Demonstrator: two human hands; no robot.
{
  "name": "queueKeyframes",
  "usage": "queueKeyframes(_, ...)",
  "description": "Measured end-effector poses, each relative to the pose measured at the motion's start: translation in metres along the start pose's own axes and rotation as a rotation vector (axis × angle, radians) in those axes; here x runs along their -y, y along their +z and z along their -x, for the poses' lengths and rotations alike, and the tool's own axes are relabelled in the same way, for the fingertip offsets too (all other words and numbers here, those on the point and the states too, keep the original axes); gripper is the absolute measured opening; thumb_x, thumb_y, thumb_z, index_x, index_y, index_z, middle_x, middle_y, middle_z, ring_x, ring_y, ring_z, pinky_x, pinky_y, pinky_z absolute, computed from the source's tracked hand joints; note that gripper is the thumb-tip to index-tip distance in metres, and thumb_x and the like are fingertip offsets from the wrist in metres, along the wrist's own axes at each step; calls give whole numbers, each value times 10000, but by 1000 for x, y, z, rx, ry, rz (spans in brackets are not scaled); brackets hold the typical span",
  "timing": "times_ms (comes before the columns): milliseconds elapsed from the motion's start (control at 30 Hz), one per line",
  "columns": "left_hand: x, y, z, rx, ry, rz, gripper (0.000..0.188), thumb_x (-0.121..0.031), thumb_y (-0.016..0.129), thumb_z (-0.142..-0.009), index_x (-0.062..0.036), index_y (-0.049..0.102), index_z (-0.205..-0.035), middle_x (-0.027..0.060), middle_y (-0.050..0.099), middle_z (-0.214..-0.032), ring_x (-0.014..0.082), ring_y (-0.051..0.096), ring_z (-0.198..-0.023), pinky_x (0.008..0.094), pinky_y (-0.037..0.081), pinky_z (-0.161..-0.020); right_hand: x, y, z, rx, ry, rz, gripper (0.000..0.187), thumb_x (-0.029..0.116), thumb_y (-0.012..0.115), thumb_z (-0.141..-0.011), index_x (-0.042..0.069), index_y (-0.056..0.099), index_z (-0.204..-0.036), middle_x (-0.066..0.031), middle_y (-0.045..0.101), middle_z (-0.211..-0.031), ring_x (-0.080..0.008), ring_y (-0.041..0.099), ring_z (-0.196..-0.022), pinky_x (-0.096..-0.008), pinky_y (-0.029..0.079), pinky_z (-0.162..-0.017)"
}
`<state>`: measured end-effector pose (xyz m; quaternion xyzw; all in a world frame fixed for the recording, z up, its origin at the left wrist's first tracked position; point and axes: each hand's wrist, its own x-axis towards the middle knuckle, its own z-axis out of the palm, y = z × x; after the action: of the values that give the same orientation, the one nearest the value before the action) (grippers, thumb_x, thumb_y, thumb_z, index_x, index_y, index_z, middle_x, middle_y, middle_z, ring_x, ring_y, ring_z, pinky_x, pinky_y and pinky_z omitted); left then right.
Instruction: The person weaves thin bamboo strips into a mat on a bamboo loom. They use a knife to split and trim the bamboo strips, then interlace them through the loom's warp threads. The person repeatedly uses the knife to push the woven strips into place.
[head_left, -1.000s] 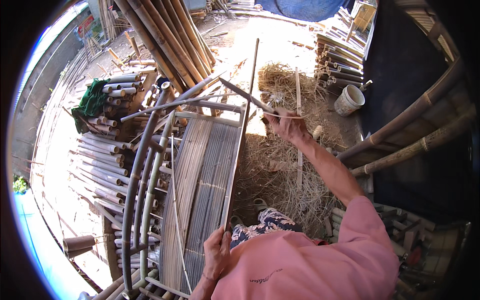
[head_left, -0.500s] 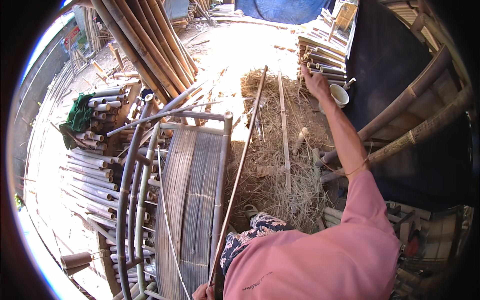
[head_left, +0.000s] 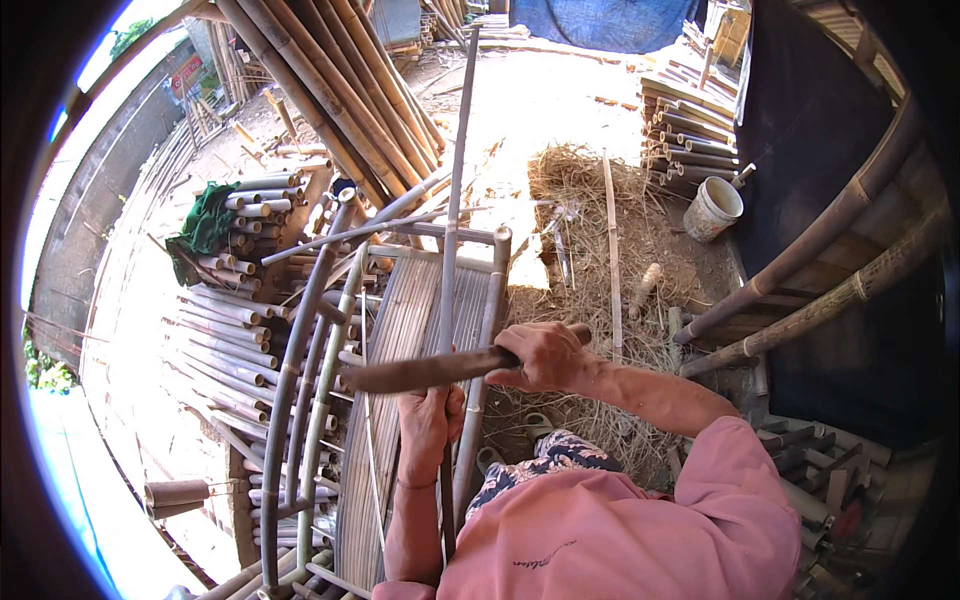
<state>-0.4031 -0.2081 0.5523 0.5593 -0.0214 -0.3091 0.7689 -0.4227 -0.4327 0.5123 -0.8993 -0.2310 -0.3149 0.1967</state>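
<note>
My right hand point(head_left: 540, 357) is closed round the handle of a machete point(head_left: 430, 372), whose dark broad blade points left. The blade lies across a long bamboo strip point(head_left: 460, 150) in this view; whether it touches is hard to tell. Just below the blade, my left hand point(head_left: 428, 425) grips the strip, part of its fingers hidden behind the blade. The strip runs from near my body up toward the far yard. Beneath it is a bamboo bench point(head_left: 400, 300) with a slatted seat and curved rails at its left.
Stacked bamboo poles point(head_left: 225, 340) lie left, a green cloth point(head_left: 207, 222) on them. Tall poles point(head_left: 320, 90) lean behind the bench. Straw-like shavings point(head_left: 640, 270) cover the ground to the right, near a white bucket point(head_left: 714, 208) and more cut bamboo point(head_left: 695, 130).
My right hand has come back from far right to the middle, with the machete now visible. My left hand has risen from the lower edge, and the strip now reaches farther and stands straighter.
</note>
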Motion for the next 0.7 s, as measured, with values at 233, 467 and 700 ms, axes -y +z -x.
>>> queueKeyframes(233, -1, 17, 27, -43, 21, -116, 414, -223, 498, -1018, -8, 473, -1371, -42, 450, -597, 19, 372, -412, 185, 290, -350, 7, -10, 5, 132, 363, -228, 570, 634, 474, -920, 89, 574, -784, -45, 566, -589, -178, 569, -459, -343, 460, -401)
queueKeyframes(467, 6, 20, 38, 10, 1, -91, 416, -217, 507, -1016, 0, 471, -1369, -48, 444, -626, 4, 356, -458, 167, 271, -385, -33, -14, 1, 23, 525, -126, 603, 641, 398, -946, 98, 593, -771, -10, 527, -530, -136, 513, -407, -322, 443, -356)
queueKeyframes(700, 13, 20, 47, 54, -15, -46, 415, -191, 511, -1013, -6, 464, -1382, -63, 428, -632, 2, 349, -508, 164, 271, -423, -58, -32, -7, -85, 557, 88, 607, 633, 365, -960, 103, 555, -733, -2, 508, -520, -86, 464, -404, -299, 395, -324)
